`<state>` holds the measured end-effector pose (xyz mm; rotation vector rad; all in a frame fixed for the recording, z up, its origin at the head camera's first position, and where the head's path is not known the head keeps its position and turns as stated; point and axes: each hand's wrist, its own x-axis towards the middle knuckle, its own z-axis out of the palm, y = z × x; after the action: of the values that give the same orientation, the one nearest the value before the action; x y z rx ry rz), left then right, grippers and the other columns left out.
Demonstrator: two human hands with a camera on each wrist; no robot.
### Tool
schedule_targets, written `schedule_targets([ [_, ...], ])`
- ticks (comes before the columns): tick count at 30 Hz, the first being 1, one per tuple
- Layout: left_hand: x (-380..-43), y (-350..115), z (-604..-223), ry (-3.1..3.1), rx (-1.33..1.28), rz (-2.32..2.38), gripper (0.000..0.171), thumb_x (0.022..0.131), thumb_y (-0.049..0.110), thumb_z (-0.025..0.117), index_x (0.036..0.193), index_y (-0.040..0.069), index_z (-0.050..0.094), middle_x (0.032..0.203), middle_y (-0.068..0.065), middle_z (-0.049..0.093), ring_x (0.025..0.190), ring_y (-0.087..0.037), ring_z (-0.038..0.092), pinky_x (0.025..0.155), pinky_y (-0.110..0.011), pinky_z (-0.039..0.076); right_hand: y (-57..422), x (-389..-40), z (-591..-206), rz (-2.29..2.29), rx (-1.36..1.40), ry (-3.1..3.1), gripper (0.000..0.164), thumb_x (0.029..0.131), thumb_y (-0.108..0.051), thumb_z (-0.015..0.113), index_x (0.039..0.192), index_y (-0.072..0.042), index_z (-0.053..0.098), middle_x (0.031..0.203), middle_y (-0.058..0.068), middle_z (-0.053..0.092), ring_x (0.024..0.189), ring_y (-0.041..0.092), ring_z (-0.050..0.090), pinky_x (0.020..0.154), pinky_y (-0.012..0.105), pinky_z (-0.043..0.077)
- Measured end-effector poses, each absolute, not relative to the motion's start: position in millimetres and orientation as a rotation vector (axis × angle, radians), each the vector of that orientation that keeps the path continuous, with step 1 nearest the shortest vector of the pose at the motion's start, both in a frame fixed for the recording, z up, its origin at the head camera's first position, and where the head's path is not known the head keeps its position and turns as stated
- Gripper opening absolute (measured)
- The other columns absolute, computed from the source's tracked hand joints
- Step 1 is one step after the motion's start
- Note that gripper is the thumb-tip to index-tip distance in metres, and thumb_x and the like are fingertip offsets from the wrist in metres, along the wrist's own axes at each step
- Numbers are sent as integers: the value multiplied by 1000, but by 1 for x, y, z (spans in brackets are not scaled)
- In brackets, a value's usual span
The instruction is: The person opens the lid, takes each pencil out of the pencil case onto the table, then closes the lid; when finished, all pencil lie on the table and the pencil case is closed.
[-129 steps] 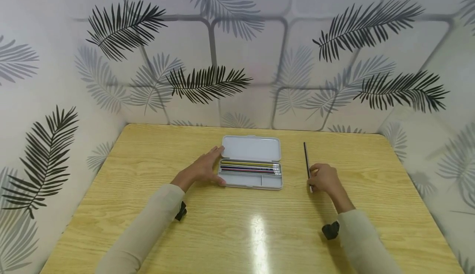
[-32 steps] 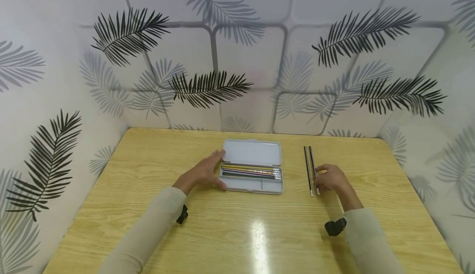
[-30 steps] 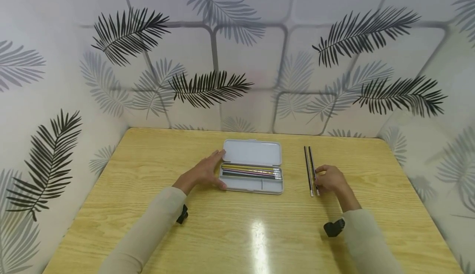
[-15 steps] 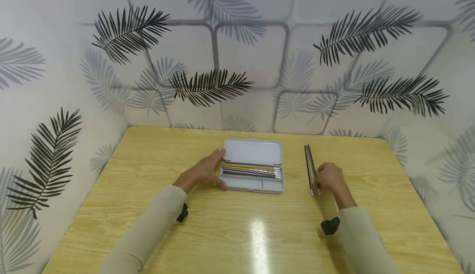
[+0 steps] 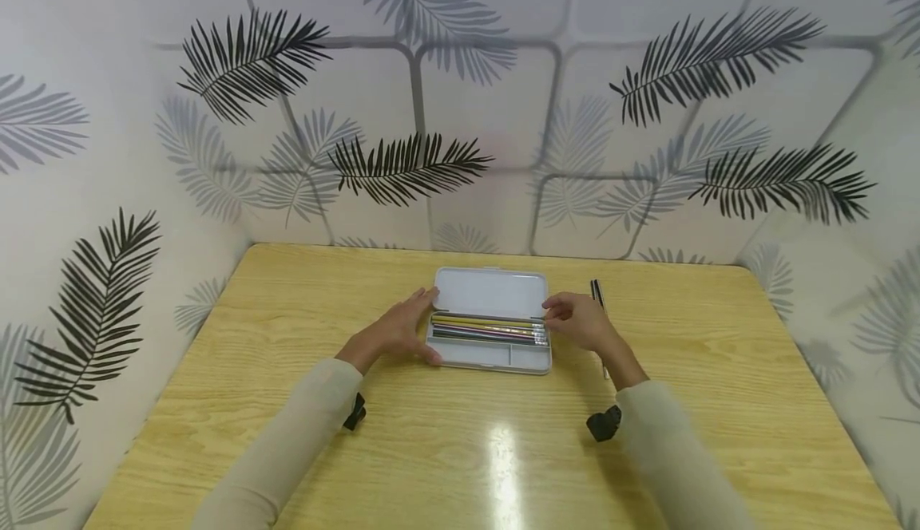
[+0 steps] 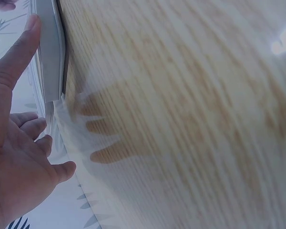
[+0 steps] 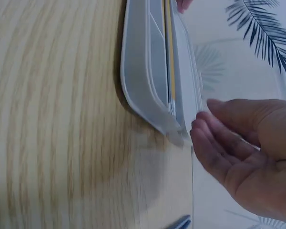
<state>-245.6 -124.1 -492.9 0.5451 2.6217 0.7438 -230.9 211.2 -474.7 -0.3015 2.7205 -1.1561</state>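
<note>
A pale grey pencil case lies with its lid folded back. Several pencils, one yellow, fill its rear compartment with their erasers to the right. My left hand spans the case's left end, thumb at the front corner and fingers by the lid; in the left wrist view the thumb lies along the case's wall. My right hand is at the right end, fingertips over the eraser ends in the head view. The right wrist view shows this hand with loosely bent fingers and nothing between them.
Two dark pencils lie close together on the wood-grain table, right of the case and partly hidden by my right hand. The table's back edge meets a wall with a leaf pattern.
A second dark pencil has come to lie beside the first. My right hand has let go of it and moved left to the case. My left hand has stayed put.
</note>
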Motion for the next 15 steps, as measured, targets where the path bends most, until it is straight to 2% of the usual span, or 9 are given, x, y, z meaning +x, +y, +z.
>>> schedule_targets([
  [9, -247, -125, -496, 2622, 554, 744, 125, 60, 45, 87, 154, 15, 11, 161, -9, 12, 149, -24, 6, 120, -51, 11, 180, -232, -473, -1129, -446, 2502, 20, 88, -3, 63, 108, 1, 65, 101, 13, 71, 94, 23, 68, 82, 35, 55],
  [12, -248, -125, -496, 2627, 557, 736, 125, 60, 45, 87, 154, 15, 11, 161, -8, 12, 149, -23, 6, 120, -51, 11, 174, -232, -474, -1065, -473, 2506, 17, 87, -2, 64, 104, 1, 66, 98, 12, 72, 91, 21, 68, 82, 35, 55],
  [15, -248, -125, -497, 2628, 556, 736, 124, 60, 45, 87, 154, 15, 12, 161, -8, 12, 149, -24, 6, 120, -51, 11, 170, -232, -475, -1030, -462, 2527, 14, 85, -1, 65, 99, -1, 68, 92, 9, 72, 83, 16, 66, 77, 31, 55],
])
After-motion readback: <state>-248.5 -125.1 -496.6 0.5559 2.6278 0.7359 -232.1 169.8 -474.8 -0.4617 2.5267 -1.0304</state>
